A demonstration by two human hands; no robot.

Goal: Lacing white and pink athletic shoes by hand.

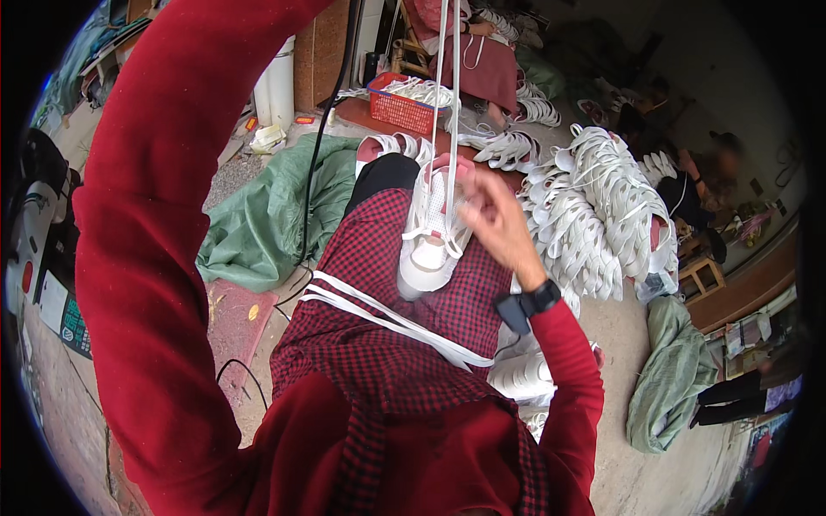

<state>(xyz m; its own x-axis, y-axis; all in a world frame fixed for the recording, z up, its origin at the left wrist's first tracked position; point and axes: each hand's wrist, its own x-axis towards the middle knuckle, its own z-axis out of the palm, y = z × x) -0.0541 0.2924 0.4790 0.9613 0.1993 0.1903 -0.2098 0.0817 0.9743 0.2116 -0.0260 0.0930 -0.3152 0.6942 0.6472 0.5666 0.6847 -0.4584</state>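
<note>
White shoe [430, 245] on lap; right hand [495, 219] fingers pinching its lace [447, 77]; left fingers unseen.

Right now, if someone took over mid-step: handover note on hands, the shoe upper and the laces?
Left hand: raised out of the top of the picture; only the red sleeve shows, grip unknown.
Right hand: fingers pinched at the white shoe upper on the lap.
White laces run taut from the upper straight upward.
More lace strips lie across the checked apron.
Done: lacing started.
Left: cannot tell how much. Pile of uppers beside the right arm.
</note>
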